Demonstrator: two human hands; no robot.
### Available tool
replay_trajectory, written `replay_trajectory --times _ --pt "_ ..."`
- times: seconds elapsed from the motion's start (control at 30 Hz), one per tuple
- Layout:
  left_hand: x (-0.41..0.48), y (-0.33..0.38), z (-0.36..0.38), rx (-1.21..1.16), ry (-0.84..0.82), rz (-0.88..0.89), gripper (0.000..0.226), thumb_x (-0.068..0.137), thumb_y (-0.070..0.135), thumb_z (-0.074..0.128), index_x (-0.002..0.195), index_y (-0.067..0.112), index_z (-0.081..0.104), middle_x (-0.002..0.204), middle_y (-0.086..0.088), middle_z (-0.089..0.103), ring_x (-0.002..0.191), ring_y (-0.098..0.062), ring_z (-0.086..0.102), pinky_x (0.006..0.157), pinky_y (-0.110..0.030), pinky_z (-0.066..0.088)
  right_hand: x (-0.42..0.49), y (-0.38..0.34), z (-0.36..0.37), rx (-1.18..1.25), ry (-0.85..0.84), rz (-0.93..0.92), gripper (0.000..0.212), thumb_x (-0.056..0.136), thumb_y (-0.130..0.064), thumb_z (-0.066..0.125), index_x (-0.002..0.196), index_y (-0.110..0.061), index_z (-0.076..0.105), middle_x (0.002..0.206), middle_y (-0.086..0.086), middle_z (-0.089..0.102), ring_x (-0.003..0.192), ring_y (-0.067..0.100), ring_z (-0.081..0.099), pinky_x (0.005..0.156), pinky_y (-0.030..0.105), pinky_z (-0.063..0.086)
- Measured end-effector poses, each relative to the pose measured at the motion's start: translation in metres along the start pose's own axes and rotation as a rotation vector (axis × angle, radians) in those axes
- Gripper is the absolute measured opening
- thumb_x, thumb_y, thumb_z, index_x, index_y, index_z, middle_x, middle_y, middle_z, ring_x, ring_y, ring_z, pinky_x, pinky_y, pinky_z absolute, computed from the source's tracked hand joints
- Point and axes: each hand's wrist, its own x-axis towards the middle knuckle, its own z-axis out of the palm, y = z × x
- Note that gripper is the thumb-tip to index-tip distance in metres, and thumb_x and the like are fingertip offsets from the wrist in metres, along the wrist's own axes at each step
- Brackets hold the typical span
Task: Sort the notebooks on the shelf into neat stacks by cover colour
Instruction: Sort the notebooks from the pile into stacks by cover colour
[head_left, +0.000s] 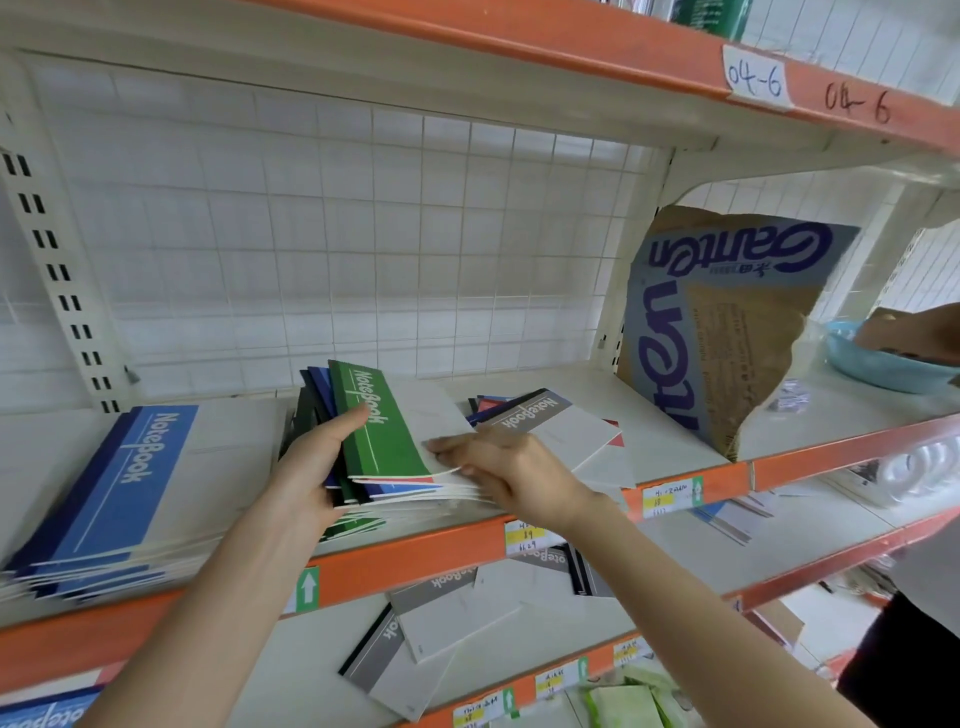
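A mixed pile of notebooks lies mid-shelf, a green-spined notebook (382, 415) on top, with blue, red and dark covers under it. My left hand (311, 462) grips the pile's spine side, thumb on the green cover. My right hand (498, 467) pinches the front corner of the pile's pages. A neat stack of blue notebooks (119, 483) sits at the left of the shelf (447, 545). A looser heap topped by a grey notebook (550, 423), with red and blue edges showing, lies behind my right hand.
A torn cardboard sheet (722, 322) leans at the shelf's right end, beside a blue bowl (878, 358) and another person's hand (924, 332). Grey notebooks (436, 634) lie scattered on the shelf below. A wire grid (337, 234) backs the shelf. Price tags line the orange edge.
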Motion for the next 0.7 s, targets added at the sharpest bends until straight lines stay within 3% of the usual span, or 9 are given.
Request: replay_trajectory --times 0.07,0.13,0.23,0.3,0.37,0.53,0.7 --pt "0.000 0.002 -0.001 0.026 0.009 -0.003 0.002 0.089 0.014 0.059 0.091 0.012 0.060 0.085 -0.010 0.067 0.070 -0.023 0.064 0.044 -0.029 0.054 0.000 -0.001 -0.002 0.174 -0.049 0.083 0.038 0.095 -0.023 0.045 0.098 0.009 0.066 0.115 0.015 0.065 0.105 0.017 0.060 0.093 0.022 0.045" --pt "0.000 0.003 -0.004 0.037 0.030 0.000 0.007 0.088 0.012 0.060 0.095 0.012 0.060 0.084 -0.009 0.067 0.069 -0.023 0.064 0.039 -0.028 0.052 -0.003 0.005 -0.008 0.356 -0.078 0.349 0.044 0.097 -0.031 0.042 0.104 0.005 0.066 0.119 0.004 0.062 0.111 0.009 0.056 0.098 0.024 0.043" --pt "-0.002 0.006 -0.010 0.043 0.059 0.011 0.017 0.088 0.013 0.060 0.105 0.009 0.061 0.084 -0.008 0.067 0.069 -0.023 0.064 0.038 -0.027 0.051 -0.013 0.023 -0.009 0.089 -0.108 0.760 0.033 0.099 -0.028 0.041 0.115 -0.008 0.063 0.120 0.007 0.063 0.112 0.023 0.056 0.094 0.033 0.044" --pt "-0.002 0.007 -0.013 0.036 0.059 0.014 0.024 0.088 0.013 0.060 0.111 0.008 0.060 0.086 -0.010 0.067 0.070 -0.024 0.064 0.038 -0.028 0.052 -0.020 0.031 -0.005 -0.112 -0.289 0.933 0.035 0.096 -0.035 0.042 0.119 -0.013 0.058 0.121 0.008 0.061 0.110 0.025 0.054 0.089 0.032 0.042" --pt "-0.003 0.008 -0.016 0.040 0.068 0.010 0.024 0.088 0.013 0.059 0.112 0.008 0.059 0.085 -0.010 0.067 0.070 -0.025 0.063 0.037 -0.028 0.051 -0.025 0.035 0.002 -0.241 -0.433 0.983 0.038 0.092 -0.042 0.045 0.113 -0.013 0.057 0.117 0.006 0.057 0.108 0.024 0.051 0.090 0.034 0.040" --pt "-0.006 0.008 -0.018 0.039 0.081 0.023 0.014 0.089 0.013 0.058 0.102 0.009 0.059 0.083 -0.009 0.066 0.065 -0.022 0.063 0.034 -0.025 0.048 -0.022 0.036 0.006 -0.359 -0.467 0.953 0.033 0.096 -0.038 0.038 0.102 -0.012 0.058 0.107 0.007 0.062 0.086 0.022 0.053 0.070 0.028 0.037" --pt "-0.009 0.007 -0.021 0.023 0.080 0.019 0.003 0.089 0.012 0.058 0.091 0.010 0.060 0.082 -0.009 0.066 0.068 -0.023 0.062 0.034 -0.023 0.047 -0.021 0.032 0.000 -0.427 -0.498 0.930 0.032 0.099 -0.027 0.032 0.108 -0.009 0.058 0.107 0.011 0.063 0.087 0.026 0.056 0.067 0.027 0.036"
